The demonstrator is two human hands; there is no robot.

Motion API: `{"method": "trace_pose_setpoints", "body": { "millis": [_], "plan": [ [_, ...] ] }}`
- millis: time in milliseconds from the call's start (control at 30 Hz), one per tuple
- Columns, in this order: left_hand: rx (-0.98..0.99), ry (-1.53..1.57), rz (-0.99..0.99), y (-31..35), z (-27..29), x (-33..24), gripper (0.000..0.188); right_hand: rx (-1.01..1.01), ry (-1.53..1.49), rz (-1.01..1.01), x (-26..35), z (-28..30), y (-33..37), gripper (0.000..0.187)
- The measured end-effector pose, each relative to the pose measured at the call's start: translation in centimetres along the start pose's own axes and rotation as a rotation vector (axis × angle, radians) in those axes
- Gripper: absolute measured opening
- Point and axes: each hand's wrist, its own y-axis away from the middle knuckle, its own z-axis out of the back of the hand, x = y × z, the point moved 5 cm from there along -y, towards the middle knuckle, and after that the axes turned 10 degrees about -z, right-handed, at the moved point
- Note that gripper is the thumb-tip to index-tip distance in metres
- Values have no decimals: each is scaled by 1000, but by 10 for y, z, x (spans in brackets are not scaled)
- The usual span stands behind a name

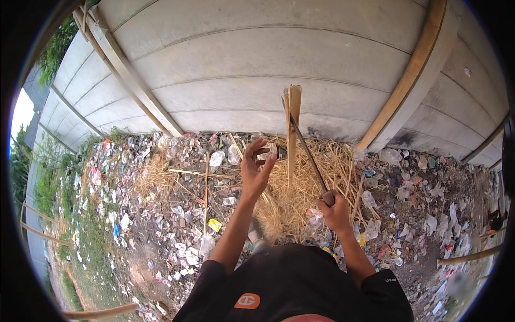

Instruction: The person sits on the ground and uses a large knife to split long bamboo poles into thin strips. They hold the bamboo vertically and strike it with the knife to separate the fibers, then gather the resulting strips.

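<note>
My right hand (336, 212) is wrapped round the handle of a machete (310, 155), whose long dark blade slants up and to the left. The blade's far end meets an upright piece of split bamboo (292, 147) near its top, where a thin strip stands partly apart from the rest. To the left of the bamboo, my left hand (255, 167) is raised with its fingers apart and holds nothing. Straw-like bamboo shavings (289, 214) lie heaped around the bamboo's lower end.
A grey concrete panel wall (230, 59) rises behind the bamboo, with poles leaning against it, one of them a thick brown pole (405, 75). Litter (177, 231) and thin bamboo sticks (206, 188) cover the ground. Green weeds (91, 231) grow at the left.
</note>
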Motion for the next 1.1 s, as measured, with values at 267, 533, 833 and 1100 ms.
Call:
{"method": "trace_pose_setpoints", "body": {
  "millis": [267, 533, 833, 1100],
  "plan": [
    [68, -352, -8, -40, 1, -21, 36, 33, 215, 24, -37, -33, 42, 19],
    [171, -568, -91, -35, 12, 9, 16, 179, 261, -161, -62, -60, 35, 25],
    [104, -767, -194, 2, 25, 31, 19, 310, 276, -362, -79, -66, 42, 28],
    [96, -826, -157, 26, 38, 59, 23, 427, 401, -545, -58, -40, 41, 23]
  ]
}}
